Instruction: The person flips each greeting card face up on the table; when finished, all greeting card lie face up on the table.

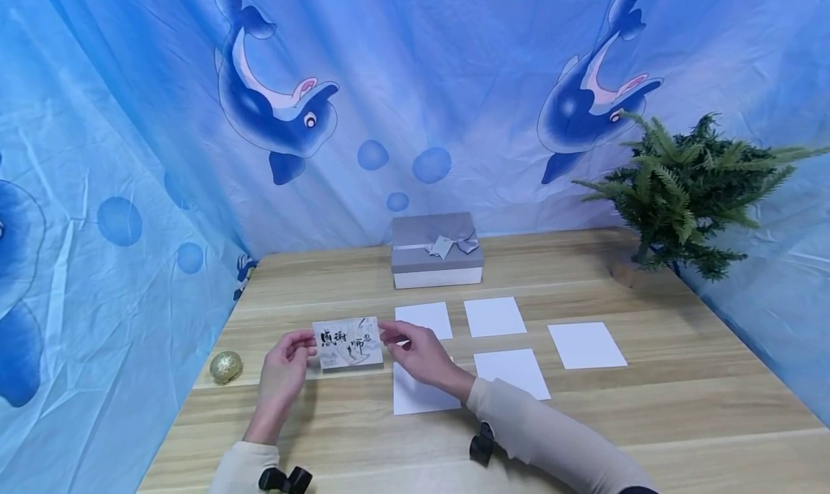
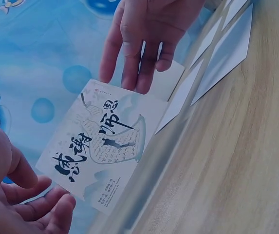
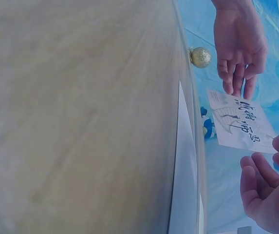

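Head view: both hands hold a printed card (image 1: 348, 343) with dark brush lettering above the near left part of the wooden desk (image 1: 681, 400). The left hand (image 1: 283, 370) pinches the card's left edge between thumb and fingers; the right hand (image 1: 420, 353) pinches its right edge the same way. Just right of the card, 5 blank white sheets (image 1: 586, 345) lie flat on the desk, and the right hand partly covers 1 of them. A grey gift box (image 1: 436, 250) with a ribbon bow stands behind the sheets, near the blue dolphin-print backdrop (image 1: 454, 83). A small gold ball (image 1: 225, 366) rests at the desk's left edge, near the left hand. A green fern (image 1: 687, 184) stands at the far right corner.

Left wrist view: the card (image 2: 102, 144) is tilted, clear of the desk. The left hand's fingers (image 2: 42, 204) curl under its near corner, and the right hand's fingers (image 2: 139, 63) reach down onto its far edge. White sheets (image 2: 222, 53) lie beyond.

Right wrist view: the card (image 3: 241, 124) hangs between the left hand (image 3: 239, 44), fingertips on its far edge, and the right hand (image 3: 268, 190), fingers curled at its near edge. The gold ball (image 3: 200, 57) sits beside the left hand.
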Tool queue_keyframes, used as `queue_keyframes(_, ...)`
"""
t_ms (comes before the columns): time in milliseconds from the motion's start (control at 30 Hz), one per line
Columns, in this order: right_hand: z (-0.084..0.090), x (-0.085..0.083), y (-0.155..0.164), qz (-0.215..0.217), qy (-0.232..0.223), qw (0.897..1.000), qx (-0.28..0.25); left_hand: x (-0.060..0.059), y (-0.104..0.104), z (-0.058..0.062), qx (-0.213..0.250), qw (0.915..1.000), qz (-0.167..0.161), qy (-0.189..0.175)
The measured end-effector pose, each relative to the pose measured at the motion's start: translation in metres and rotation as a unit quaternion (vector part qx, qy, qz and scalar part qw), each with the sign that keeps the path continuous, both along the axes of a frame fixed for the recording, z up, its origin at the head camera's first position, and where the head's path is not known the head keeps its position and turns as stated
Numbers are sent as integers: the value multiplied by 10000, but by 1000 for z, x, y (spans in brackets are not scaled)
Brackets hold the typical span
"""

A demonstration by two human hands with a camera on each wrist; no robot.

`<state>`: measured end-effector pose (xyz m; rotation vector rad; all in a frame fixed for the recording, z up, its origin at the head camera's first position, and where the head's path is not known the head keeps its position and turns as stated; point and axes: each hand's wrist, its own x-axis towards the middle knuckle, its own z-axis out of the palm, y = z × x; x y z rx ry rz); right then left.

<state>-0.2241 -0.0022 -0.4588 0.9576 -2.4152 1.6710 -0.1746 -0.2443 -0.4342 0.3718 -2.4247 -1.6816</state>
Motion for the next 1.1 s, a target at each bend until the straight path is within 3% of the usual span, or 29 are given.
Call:
queue_keyframes(533, 0, 2, -1, 188, -414, 9976, 515, 2, 1, -3, -371, 9991, -76, -197)
queue_keyframes(1100, -2, 1, -3, 190, -621, 9938, 902, 1, 2, -12, -174, 9992, -178, -314)
